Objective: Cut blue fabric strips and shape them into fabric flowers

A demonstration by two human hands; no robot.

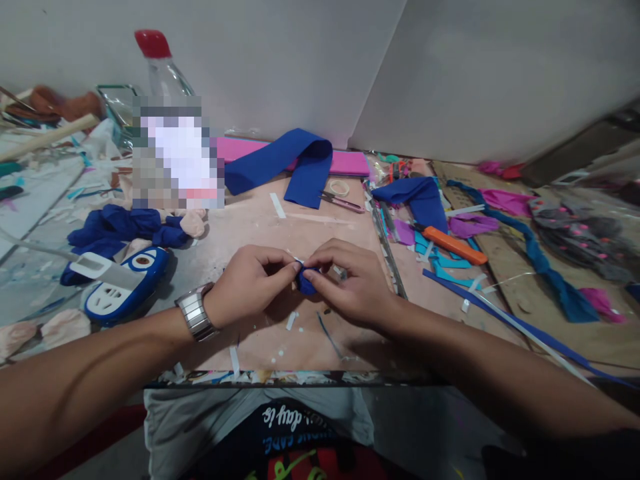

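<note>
Near the middle of the worktable, a small bunched piece of blue fabric [307, 283] is pinched between both hands. My left hand [255, 280], with a metal watch [197, 313] at the wrist, grips its left side between thumb and fingertips. From the right, my right hand [350, 277] presses its thumb on the front of the fabric, fingers curled over the top. A small white bit shows at the fingertips, too small to name. Beyond the hands, a wide blue fabric strip [310, 167] lies folded over a pink stack [350, 163], with small thread snips [345, 201] beside it.
At left are a blue-and-white power strip [127, 283], blue scrunchies [125, 227], a red-capped bottle [153, 44] and a blurred-out bright screen [183, 157]. An orange utility knife [454, 245], fabric scraps and a long blue strip [505, 317] lie to the right. A wall rises behind.
</note>
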